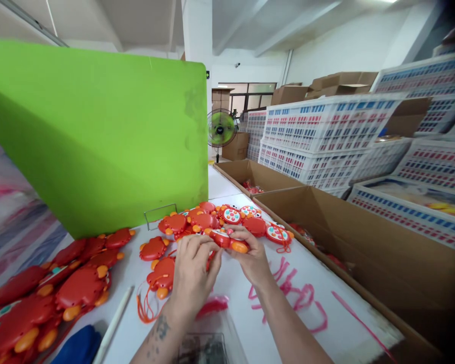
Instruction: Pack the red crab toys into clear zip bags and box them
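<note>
Just above the white table, my right hand [253, 254] grips a red crab-shaped toy [222, 237] with orange claws, turned nearly edge-on. My left hand [194, 260] is closed at the toy's left edge, thumb and fingers pinched together; whatever they pinch is hidden. Behind both hands lies a heap of similar crab toys [205, 220], some showing white faces with coloured buttons. An orange cord loop [146, 303] trails on the table left of my left wrist, by another crab toy [162, 275].
More red crab toys [83, 288] are piled at left, near a white stick [114, 323] and a blue object [79, 346]. A green panel [136, 131] rises behind. Open cardboard boxes [349, 227] border the table's right side; white crates [322, 126] stand beyond.
</note>
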Demonstrator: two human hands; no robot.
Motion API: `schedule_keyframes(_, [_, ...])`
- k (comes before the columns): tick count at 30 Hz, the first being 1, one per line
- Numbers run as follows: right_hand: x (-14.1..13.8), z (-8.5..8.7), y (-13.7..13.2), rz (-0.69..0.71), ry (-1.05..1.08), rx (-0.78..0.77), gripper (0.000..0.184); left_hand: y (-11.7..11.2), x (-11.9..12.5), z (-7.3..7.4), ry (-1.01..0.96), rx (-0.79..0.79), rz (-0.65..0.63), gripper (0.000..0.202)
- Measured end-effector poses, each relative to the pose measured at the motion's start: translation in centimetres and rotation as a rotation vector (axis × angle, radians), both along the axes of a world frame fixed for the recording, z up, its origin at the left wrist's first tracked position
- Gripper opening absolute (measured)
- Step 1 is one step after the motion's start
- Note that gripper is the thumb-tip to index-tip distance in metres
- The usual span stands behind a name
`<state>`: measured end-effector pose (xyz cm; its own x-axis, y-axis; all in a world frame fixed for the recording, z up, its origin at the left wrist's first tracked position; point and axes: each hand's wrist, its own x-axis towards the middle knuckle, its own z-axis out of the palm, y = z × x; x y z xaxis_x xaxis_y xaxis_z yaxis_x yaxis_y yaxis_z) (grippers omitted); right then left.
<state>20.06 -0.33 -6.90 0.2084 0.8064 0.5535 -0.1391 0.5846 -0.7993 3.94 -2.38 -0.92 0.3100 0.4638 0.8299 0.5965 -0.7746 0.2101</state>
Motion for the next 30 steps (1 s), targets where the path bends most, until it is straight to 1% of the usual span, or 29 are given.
schedule_keyframes(6, [-0.1,0.1,0.0,0.015,-0.032,0.022,0.025,0.1,-0.2,0.1,-0.049,-0.042,-0.039,0.005])
schedule_keyframes(10, [-0.1,-0.1,0.1,0.013,-0.024,0.019,0.023,0.2,-0.2,-0.1,-0.052,-0.083,-0.065,0.004])
schedule_keyframes(15, [-0.2,-0.2,0.2,0.007,-0.014,0.033,0.024,0.3,-0.1,-0.3,-0.061,-0.089,-0.090,0.004])
schedule_keyframes(23, [-0.4,0.5,-0.1,-0.094,-0.047,0.017,0.020,0.1,0.6,-0.6,-0.084,-0.078,-0.048,0.006])
schedule_keyframes(27, [-0.4,0.3,0.0,-0.127,-0.073,0.041,0.021,0.1,0.7,-0.8,-0.078,-0.091,-0.037,0.005])
schedule_keyframes(30, [-0.4,0.0,0.0,-0.174,-0.111,0.061,0.021,0.2,0.8,-1.0,-0.088,-0.102,0.019,0.007])
